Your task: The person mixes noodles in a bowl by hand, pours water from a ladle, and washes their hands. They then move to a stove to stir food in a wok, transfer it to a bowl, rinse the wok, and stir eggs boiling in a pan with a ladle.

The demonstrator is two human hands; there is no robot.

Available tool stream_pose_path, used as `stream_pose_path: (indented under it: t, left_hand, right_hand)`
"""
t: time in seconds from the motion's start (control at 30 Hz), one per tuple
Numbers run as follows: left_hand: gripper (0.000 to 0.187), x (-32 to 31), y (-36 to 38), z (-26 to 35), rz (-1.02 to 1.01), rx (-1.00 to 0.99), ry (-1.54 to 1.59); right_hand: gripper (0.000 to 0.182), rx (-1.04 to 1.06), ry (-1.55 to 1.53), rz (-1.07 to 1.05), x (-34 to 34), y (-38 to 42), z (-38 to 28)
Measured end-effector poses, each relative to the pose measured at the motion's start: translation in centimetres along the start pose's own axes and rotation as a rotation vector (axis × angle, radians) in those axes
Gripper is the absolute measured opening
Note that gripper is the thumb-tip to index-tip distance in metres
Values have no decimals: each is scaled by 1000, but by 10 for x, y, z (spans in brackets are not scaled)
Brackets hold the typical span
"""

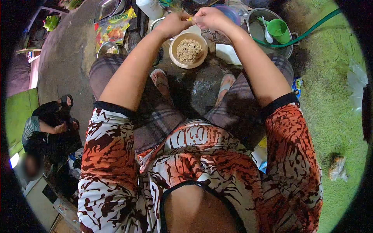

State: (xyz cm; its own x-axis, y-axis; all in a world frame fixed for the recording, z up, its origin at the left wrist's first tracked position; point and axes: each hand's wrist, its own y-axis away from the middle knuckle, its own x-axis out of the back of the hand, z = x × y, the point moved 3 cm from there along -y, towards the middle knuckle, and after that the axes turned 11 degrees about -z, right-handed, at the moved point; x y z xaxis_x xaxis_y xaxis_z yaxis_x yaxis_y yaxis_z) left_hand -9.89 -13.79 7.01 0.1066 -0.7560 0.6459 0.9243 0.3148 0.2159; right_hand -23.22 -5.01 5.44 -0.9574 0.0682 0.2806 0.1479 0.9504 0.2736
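At the top centre, my left hand (pixel 176 24) and my right hand (pixel 210 18) meet, fingers pinched together on a small yellow item (pixel 190 18) too small to name. Just below them stands a round, pale bowl (pixel 171 54) with a noodle-like, brownish food (pixel 189 51) in it. Right of the bowl lies a white flat piece (pixel 228 54), near my right forearm.
A metal basin (pixel 288 51) at the upper right holds a green cup (pixel 278 30) and a white spoon (pixel 267 33); a green hose (pixel 318 24) crosses its rim. Upper left are a yellow packet (pixel 116 33), a small metal bowl (pixel 104 49) and a white container (pixel 149 8). Another person (pixel 50 122) sits far left.
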Motion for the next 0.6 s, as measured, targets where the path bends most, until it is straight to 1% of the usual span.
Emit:
stream_pose_path:
  t: [0.03, 0.1, 0.13, 0.2, 0.23, 0.3, 0.33, 0.4, 0.43, 0.5, 0.6]
  left_hand:
    - [41, 1, 1, 3, 1, -1, 0]
    - [38, 3, 3, 5, -40, 34, -58]
    - [38, 4, 3, 6, -40, 34, -57]
    - [38, 6, 4, 8, -100, 8, -298]
    - [38, 6, 5, 9, -100, 9, -296]
    - [32, 4, 6, 11, -124, 1, -344]
    - [32, 2, 3, 8, -125, 1, -342]
    - [25, -1, 1, 4, -96, -63, -397]
    - [25, -3, 0, 0, -96, -59, -395]
    - [24, -3, 1, -1, -64, -85, -373]
    - [25, -1, 3, -1, -49, -105, -378]
  right_hand:
    - [20, 0, 1, 0, 1, -3, 5]
    - [18, 31, 132, -62, -1, -6, 6]
    - [18, 31, 133, -63, -1, -4, 5]
    - [17, 54, 398, -47, -4, 2, 0]
    - [17, 54, 399, -48, -7, 6, -3]
    - [19, 186, 630, 17, -14, 14, -13]
    - [19, 185, 630, 15, -16, 19, -19]
    - [27, 161, 890, -6, -22, 24, -28]
    - [27, 162, 889, -10, -23, 25, -27]
    - [24, 289, 937, 46, -25, 27, -27]
    - [20, 272, 968, 101, -31, 25, -24]
